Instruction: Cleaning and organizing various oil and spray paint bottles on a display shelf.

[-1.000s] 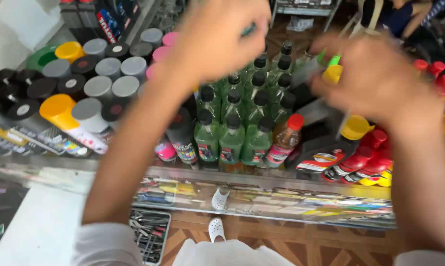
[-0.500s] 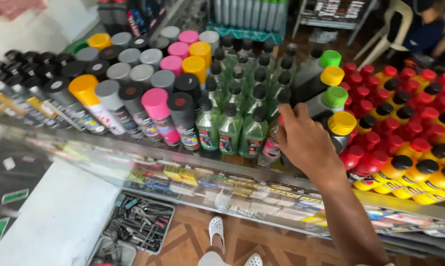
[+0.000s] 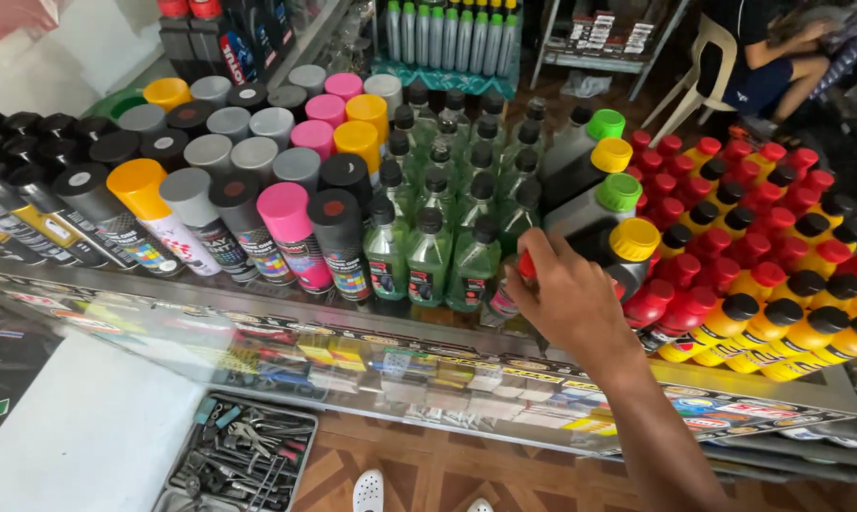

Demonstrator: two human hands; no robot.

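Note:
My right hand (image 3: 566,301) reaches over the glass counter (image 3: 286,327), its fingers closed on the red cap of a small bottle (image 3: 501,303) in the front row. That bottle stands next to the green bottles with black caps (image 3: 428,256). Just right of the hand are grey bottles with yellow and green caps (image 3: 599,204), then red and yellow bottles (image 3: 779,313). Left of the green bottles stand spray cans with coloured lids (image 3: 286,223). My left hand is out of view.
Below the counter's front, a tray of hand tools (image 3: 244,455) sits on the floor, and white sandals (image 3: 367,490) show at the bottom edge. A person sits on a white chair (image 3: 708,71) at the back right. More bottles fill a rack (image 3: 447,38) behind.
A second ago both hands were raised close to the camera. The left hand has since left the view, and the right hand has come down onto the red-capped bottle.

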